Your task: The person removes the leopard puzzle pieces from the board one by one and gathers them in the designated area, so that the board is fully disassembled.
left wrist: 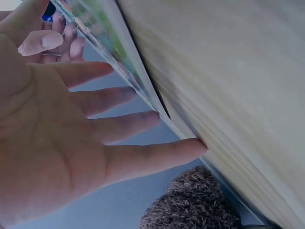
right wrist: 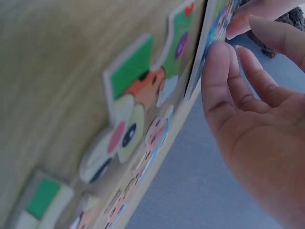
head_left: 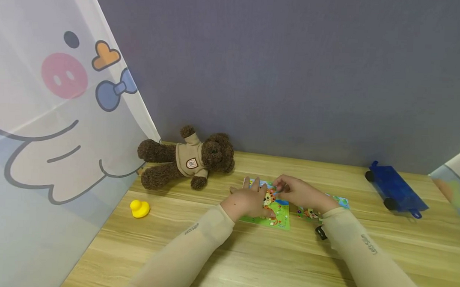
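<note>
A jigsaw puzzle board (head_left: 284,214) with a spotted cartoon animal on green grass lies flat on the table. Over its left part, my left hand (head_left: 248,203) stretches out with spread fingers, the fingertips at the picture's surface. At the upper right of the board is my right hand (head_left: 304,193), its fingers loosely bent and touching or almost touching the surface. No piece shows between them in the right wrist view. Loose puzzle pieces (right wrist: 114,124) lie on the table right of the board, partly hidden by the right forearm in the head view.
A brown teddy bear (head_left: 190,159) lies on its back behind the left hand. A yellow rubber duck (head_left: 139,208) stands at the left. A small black object (head_left: 320,232) is by the right sleeve. A blue wheeled toy (head_left: 397,189) sits far right, before a grey partition (head_left: 279,77).
</note>
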A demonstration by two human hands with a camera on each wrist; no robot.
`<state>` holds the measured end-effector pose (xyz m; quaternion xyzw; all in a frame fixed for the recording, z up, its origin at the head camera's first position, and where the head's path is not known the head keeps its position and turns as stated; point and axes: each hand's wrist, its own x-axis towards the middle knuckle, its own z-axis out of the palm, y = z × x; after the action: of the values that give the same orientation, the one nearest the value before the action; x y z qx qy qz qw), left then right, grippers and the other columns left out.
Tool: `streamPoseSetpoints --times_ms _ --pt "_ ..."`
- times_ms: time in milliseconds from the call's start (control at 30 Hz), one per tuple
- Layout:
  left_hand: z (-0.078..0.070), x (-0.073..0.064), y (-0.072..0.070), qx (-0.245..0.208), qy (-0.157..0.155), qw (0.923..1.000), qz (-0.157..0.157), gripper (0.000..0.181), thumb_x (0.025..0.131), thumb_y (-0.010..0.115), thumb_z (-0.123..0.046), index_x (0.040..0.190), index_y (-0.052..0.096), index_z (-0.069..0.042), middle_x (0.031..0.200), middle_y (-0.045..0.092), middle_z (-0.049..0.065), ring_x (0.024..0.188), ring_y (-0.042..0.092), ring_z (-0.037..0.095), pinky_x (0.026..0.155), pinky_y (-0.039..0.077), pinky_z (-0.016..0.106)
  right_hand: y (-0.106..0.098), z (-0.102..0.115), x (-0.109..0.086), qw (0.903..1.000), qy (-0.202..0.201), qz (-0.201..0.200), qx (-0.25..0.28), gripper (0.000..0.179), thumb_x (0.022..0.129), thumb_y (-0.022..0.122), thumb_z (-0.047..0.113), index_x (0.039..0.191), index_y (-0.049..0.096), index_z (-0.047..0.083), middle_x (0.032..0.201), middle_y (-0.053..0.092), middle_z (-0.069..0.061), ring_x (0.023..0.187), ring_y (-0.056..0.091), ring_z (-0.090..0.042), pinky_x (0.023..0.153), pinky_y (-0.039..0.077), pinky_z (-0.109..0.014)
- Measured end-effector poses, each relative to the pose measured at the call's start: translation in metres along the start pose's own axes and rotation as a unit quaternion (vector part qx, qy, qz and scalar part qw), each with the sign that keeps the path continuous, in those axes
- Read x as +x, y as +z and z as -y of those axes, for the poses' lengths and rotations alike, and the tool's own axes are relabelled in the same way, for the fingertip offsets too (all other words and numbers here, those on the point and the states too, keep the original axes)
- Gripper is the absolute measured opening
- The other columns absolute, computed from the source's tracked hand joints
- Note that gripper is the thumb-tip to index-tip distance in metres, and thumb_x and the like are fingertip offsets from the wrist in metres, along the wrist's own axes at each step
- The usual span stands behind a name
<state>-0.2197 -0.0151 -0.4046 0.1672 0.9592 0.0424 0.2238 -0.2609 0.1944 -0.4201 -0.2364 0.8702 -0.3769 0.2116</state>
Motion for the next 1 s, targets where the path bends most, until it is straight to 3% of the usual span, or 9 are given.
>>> streamPoseSetpoints --times_ms 200,700,1000 --pt "-0.0036 0.0 0.0005 0.012 -0.018 0.9998 0.0 0.103 0.095 0.057 -0.078 0.173 0.02 -0.023 0.183 0.007 0.006 0.17 0.006 0.04 0.122 0.033 0.079 0.0046 -0.0013 0.0037 0.9998 -0.007 0.004 -0.017 0.027 0.104 0.069 0.015 0.129 0.064 0.005 0.117 0.066 -0.011 0.101 0.06 -0.019 0.083 0.053 -0.031" --pt "-0.006 0.0009 0.0015 0.007 -0.019 0.9998 0.005 0.106 0.093 0.06 -0.079 0.173 0.02 -0.022 0.183 0.005 0.008 0.169 0.003 0.043 0.122 0.03 0.081 0.0069 -0.007 0.0038 0.9982 -0.013 0.018 -0.056 0.028 0.103 0.073 0.027 0.125 0.068 0.009 0.125 0.063 -0.011 0.098 0.06 -0.017 0.081 0.054 -0.028" --pt "-0.0062 0.0012 0.0012 0.014 -0.019 0.9997 0.003 0.106 0.093 0.061 -0.078 0.173 0.022 -0.021 0.183 0.007 0.008 0.169 0.006 0.042 0.121 0.033 0.08 0.0084 -0.0053 0.0046 0.9969 -0.028 0.021 -0.071 0.026 0.103 0.073 0.026 0.12 0.068 0.007 0.114 0.064 -0.008 0.098 0.056 -0.017 0.083 0.052 -0.029"
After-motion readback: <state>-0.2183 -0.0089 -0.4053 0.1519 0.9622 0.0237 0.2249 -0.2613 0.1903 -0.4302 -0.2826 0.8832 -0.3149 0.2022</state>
